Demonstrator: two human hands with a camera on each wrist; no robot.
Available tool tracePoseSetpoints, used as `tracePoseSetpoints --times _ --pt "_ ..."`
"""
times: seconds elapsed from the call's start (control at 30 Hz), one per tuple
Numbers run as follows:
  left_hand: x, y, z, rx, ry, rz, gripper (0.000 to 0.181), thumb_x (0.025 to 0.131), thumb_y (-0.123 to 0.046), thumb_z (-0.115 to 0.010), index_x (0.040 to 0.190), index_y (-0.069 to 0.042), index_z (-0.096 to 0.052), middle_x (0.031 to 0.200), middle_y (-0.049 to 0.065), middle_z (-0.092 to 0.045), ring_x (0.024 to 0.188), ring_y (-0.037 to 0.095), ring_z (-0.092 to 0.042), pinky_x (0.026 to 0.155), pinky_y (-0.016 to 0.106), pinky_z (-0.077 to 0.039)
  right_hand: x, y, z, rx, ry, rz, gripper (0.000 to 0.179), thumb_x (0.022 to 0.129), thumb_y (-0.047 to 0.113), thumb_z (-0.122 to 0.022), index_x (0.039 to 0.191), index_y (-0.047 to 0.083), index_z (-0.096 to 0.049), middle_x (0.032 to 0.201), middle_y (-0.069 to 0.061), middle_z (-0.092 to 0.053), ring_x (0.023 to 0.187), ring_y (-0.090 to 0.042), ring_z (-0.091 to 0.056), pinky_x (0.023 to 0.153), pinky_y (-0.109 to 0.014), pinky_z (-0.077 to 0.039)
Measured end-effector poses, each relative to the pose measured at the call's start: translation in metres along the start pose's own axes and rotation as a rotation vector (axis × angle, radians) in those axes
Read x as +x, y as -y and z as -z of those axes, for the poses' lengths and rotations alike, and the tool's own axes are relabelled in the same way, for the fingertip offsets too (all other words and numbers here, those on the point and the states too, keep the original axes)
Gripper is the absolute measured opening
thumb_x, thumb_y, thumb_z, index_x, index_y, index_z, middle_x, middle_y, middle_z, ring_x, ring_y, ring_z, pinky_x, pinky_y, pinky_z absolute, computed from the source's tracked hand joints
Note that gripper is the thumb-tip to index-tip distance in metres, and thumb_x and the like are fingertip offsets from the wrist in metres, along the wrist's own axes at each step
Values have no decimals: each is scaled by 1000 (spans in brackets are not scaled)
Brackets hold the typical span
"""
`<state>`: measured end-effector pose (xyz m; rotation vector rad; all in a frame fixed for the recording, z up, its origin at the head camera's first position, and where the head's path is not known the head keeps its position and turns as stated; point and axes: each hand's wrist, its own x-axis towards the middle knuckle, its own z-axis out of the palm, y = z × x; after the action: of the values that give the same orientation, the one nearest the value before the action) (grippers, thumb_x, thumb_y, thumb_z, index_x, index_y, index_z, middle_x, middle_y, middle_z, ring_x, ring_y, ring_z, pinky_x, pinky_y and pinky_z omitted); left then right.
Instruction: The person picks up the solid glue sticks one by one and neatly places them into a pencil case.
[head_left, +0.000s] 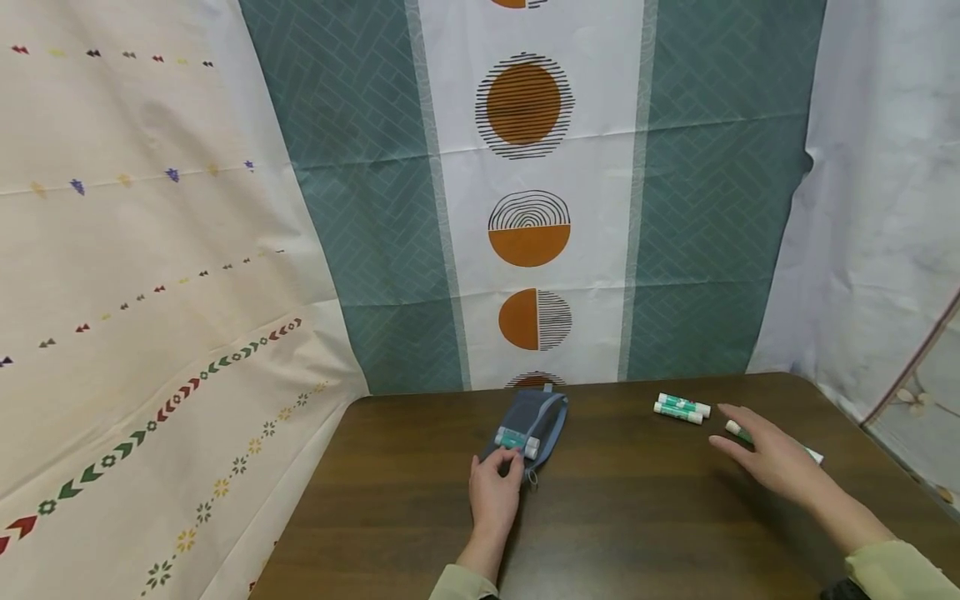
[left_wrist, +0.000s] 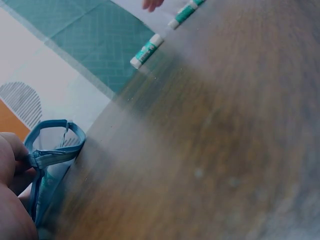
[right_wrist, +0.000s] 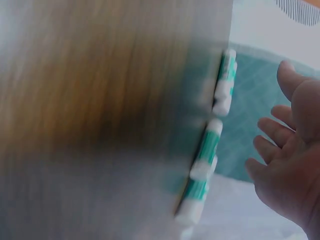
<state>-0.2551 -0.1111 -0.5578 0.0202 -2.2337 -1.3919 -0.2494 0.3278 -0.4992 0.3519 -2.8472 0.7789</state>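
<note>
My left hand (head_left: 495, 492) pinches the near edge of a blue zip pouch (head_left: 531, 410) at the table's back middle. A white glue stick with a green label (head_left: 517, 442) shows at the pouch, just beyond my fingertips. In the left wrist view, the pouch's zip edging (left_wrist: 55, 156) stands up in a loop by my fingers. On the right, my right hand (head_left: 780, 458) hovers with fingers spread and nothing held, over more glue sticks (head_left: 738, 431) that it partly covers. Two others (head_left: 681, 408) lie side by side to its left. The right wrist view shows glue sticks (right_wrist: 206, 150) in a line beside the palm.
The brown wooden table (head_left: 622, 517) ends at the back against a hanging green and white cloth (head_left: 720, 250). A cream patterned cloth (head_left: 187, 292) hangs along the left, and a pale cloth (head_left: 877, 208) hangs on the right. A metal ring (head_left: 533, 478) dangles at the pouch's near corner.
</note>
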Motion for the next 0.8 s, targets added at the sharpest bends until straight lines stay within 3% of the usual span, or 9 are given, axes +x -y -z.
tracePoseSetpoints --times 0.3,0.8 --pt "1 -2 0 -2 -3 -7 7 97 -7 -80 92 -10 -85 107 -3 -85 119 31 -77 130 65 -28 -11 -42 17 -71 -32 -51 79 111 43 -66 158 -15 -40 156 -47 -42 138 -71 -41 103 -84 -40" --pt "1 0 -2 -4 0 22 6 96 -8 -81 92 -10 -85 107 -6 -84 120 29 -77 131 64 -28 -26 -87 29 -93 9 -133 82 115 45 -58 154 -23 -35 151 -54 -37 133 -76 -39 101 -86 -39"
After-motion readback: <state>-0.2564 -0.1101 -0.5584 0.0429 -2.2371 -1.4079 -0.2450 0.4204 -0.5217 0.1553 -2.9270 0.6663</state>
